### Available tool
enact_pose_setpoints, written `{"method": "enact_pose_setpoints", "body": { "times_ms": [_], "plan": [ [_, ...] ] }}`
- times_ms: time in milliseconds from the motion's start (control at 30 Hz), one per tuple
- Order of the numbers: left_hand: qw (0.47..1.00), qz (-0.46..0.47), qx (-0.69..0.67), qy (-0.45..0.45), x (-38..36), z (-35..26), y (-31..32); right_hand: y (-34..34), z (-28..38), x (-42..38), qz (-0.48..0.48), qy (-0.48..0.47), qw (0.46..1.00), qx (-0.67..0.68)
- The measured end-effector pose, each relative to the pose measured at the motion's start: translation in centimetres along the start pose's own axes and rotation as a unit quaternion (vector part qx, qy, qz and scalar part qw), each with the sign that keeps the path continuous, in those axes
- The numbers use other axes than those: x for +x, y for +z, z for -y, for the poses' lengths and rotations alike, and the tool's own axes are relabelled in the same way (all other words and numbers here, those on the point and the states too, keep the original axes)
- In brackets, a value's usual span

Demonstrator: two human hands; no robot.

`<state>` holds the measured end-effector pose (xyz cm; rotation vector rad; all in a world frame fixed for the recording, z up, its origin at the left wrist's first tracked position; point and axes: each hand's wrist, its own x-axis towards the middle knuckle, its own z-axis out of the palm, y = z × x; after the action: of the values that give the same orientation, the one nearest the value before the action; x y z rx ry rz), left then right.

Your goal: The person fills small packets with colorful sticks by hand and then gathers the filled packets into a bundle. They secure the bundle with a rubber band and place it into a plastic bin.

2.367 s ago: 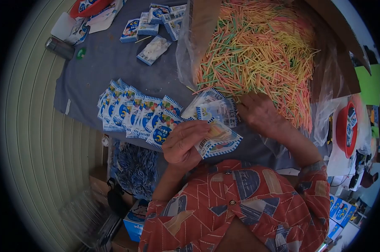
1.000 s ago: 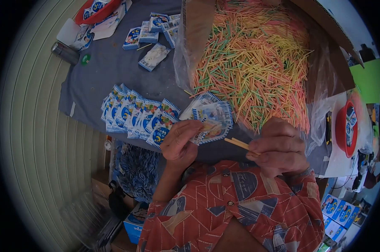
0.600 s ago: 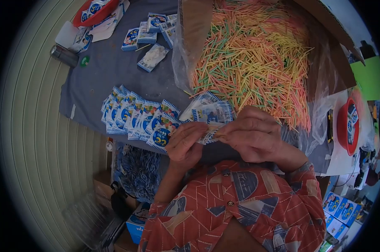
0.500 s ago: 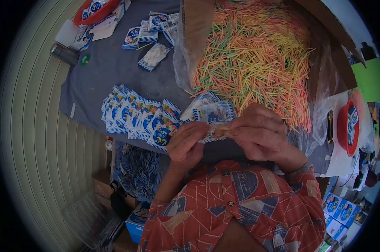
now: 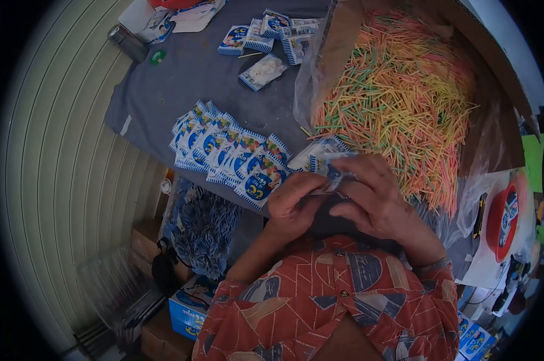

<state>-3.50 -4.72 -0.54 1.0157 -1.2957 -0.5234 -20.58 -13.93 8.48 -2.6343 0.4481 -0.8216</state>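
My left hand (image 5: 295,201) is closed, pinching the edge of a small, partly clear plastic packet (image 5: 332,182) with thumb and forefinger. My right hand (image 5: 374,195) has its curled index and middle fingers at the packet's other side, the thumb held apart below. What lies inside the packet is hidden. Just behind the hands rest more blue-and-white flat packets (image 5: 326,147). To the left, an overlapping row of filled, printed packets (image 5: 242,159) lies on the grey cloth.
A large carton (image 5: 338,51) lined with plastic holds a heap of pastel sticks (image 5: 398,108). Several packets (image 5: 259,39) and one with white stuff on it (image 5: 263,71) lie farther back. A steel flask (image 5: 127,42) stands at the left edge, a red bowl (image 5: 502,222) at right.
The view has shifted, so the table things sit farther right and higher. My right thumb has come away from the packet; a brownish piece seen between my fingers before no longer shows.
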Motion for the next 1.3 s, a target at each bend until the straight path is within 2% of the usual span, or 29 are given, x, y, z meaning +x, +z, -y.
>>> {"method": "enact_pose_setpoints", "body": {
  "times_ms": [33,133,167,200,267,333,400,433,467,500,533,633,667,700,733,800,833,900,933,967,1000,1033,1067,1100,1133,1200,1233,1267,1300],
  "plan": [
    [1.000,0.000,-0.002,0.002,-0.1,-0.1,0.0,0.6,-0.5,-0.6,0.058,-0.010,0.998,0.018],
    [0.999,0.019,-0.016,-0.030,-0.5,-0.9,-0.5,2.0,-0.9,-1.3,0.087,-0.007,0.993,0.085],
    [0.997,0.043,0.041,-0.044,-0.4,-1.7,-1.2,2.3,-0.9,-1.1,0.085,-0.006,0.993,0.080],
    [0.992,0.072,0.094,-0.054,-0.2,-2.3,-1.9,2.4,-0.7,-0.8,0.068,-0.022,0.993,0.092],
    [0.979,0.057,0.186,-0.060,-0.7,-2.8,-3.3,2.0,-0.3,-0.5,0.032,-0.008,0.998,0.057],
    [0.979,-0.035,0.131,-0.149,-2.2,-1.6,-4.4,1.2,-0.5,-0.5,-0.052,-0.008,0.993,0.106],
    [0.912,0.006,0.394,-0.118,-2.6,0.4,-6.7,0.4,-2.1,-1.2,-0.093,0.010,0.995,0.043],
    [0.917,0.019,0.383,-0.107,-2.5,0.6,-6.4,0.0,-3.1,-1.7,-0.110,0.002,0.994,0.026],
    [0.892,0.016,0.442,-0.099,-2.4,0.7,-6.3,-0.8,-4.2,-2.2,-0.117,0.008,0.993,0.016],
    [0.860,0.010,0.501,-0.095,-2.4,0.5,-6.1,-2.1,-5.5,-2.6,-0.111,0.021,0.991,-0.069],
    [0.862,0.013,0.498,-0.093,-1.7,-0.2,-5.6,-3.3,-7.1,-3.0,-0.101,0.030,0.983,-0.151],
    [0.837,-0.007,0.532,-0.123,0.2,-2.1,-3.8,-7.0,-14.1,-5.0,-0.121,0.089,0.954,-0.259],
    [0.815,0.008,0.574,-0.075,0.3,-2.1,-3.7,-8.4,-16.6,-5.8,-0.119,0.110,0.939,-0.304],
    [0.789,0.022,0.614,-0.027,0.3,-2.0,-3.5,-10.1,-18.7,-6.2,-0.110,0.175,0.919,-0.336],
    [0.787,0.020,0.615,-0.029,0.5,-2.0,-2.9,-11.5,-20.8,-6.3,-0.101,0.239,0.894,-0.365],
    [0.885,0.143,0.438,0.062,1.6,-1.7,-0.7,-13.4,-24.6,-5.4,-0.113,0.319,0.827,-0.449],
    [0.884,0.140,0.442,0.061,2.1,-1.7,0.5,-14.3,-28.9,-5.3,-0.113,0.316,0.829,-0.446],
    [0.888,0.252,0.380,0.061,3.0,-1.4,2.8,-15.3,-37.4,-5.6,-0.178,0.321,0.897,-0.248],
    [0.888,0.250,0.382,0.061,3.1,-1.2,3.2,-15.6,-36.6,-4.8,-0.179,0.319,0.897,-0.247],
    [0.872,0.276,0.400,0.060,3.2,-0.9,3.4,-16.3,-34.2,-3.5,-0.290,0.261,0.915,-0.104],
    [0.855,0.303,0.417,0.058,3.3,-0.7,3.6,-16.9,-31.6,-2.4,-0.389,0.194,0.899,0.044],
    [0.855,0.302,0.417,0.056,3.4,-0.8,3.7,-17.5,-29.2,-1.7,-0.388,0.194,0.900,0.046],
    [0.852,0.311,0.417,0.055,3.7,-1.2,3.7,-18.1,-26.8,-1.1,-0.241,0.299,0.895,-0.228],
    [0.849,0.320,0.417,0.053,3.9,-1.3,3.6,-18.3,-26.0,-0.6,-0.069,0.371,0.793,-0.478],
    [0.849,0.320,0.418,0.050,3.9,-1.1,3.6,-18.6,-28.0,-1.4,-0.067,0.370,0.795,-0.477],
    [0.848,0.310,0.423,0.072,3.7,-0.7,3.4,-19.4,-33.1,-4.2,-0.088,0.249,0.809,-0.525],
    [0.849,0.312,0.421,0.069,3.6,-0.5,3.3,-19.3,-33.1,-4.2,-0.084,0.250,0.810,-0.523],
    [0.858,0.299,0.412,0.076,3.5,-0.2,3.3,-19.2,-32.9,-4.2,-0.126,0.289,0.873,-0.372],
    [0.866,0.285,0.402,0.083,3.4,0.0,3.2,-19.3,-32.7,-4.1,-0.164,0.319,0.910,-0.208]
  ]
}}
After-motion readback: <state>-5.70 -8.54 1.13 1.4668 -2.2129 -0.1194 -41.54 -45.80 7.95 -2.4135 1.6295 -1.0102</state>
